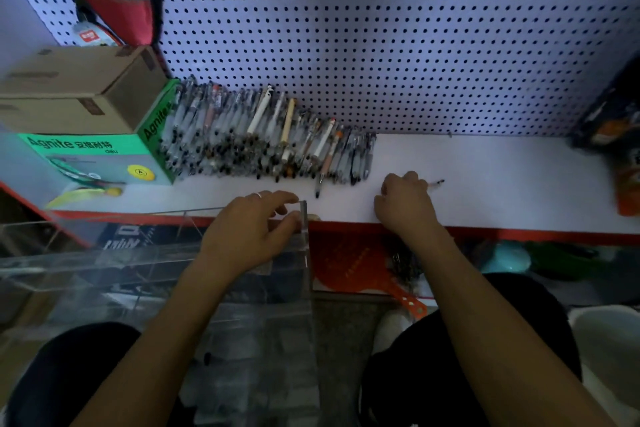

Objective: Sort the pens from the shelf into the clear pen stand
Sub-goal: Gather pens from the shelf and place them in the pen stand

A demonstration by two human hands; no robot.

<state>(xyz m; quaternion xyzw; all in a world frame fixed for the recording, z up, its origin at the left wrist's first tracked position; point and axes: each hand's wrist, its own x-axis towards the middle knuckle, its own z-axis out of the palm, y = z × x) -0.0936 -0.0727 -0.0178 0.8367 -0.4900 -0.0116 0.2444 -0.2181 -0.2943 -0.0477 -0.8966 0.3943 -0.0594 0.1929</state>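
Here, the left hand (249, 229) grips the clear pen stand's (194, 274) corner below the shelf (485, 184); right-hand (405, 201) fingers pinch one pen (437, 183), right of the pens (263, 139) beside a green box (100, 156).

I was looking at a stationery shop, or something very like one. Behind my hands stood a white perforated pegboard back wall (398, 28), the kind used for retail display, above a white shelf with a red front edge (502, 184). Beyond my left hand (249, 229) a large heap of mixed ballpoint pens (263, 139) lay as loose stock. Left of that sat a green-and-white boxed product printed "Agnite" (100, 159) with a plain brown cardboard carton (79, 90) on top.
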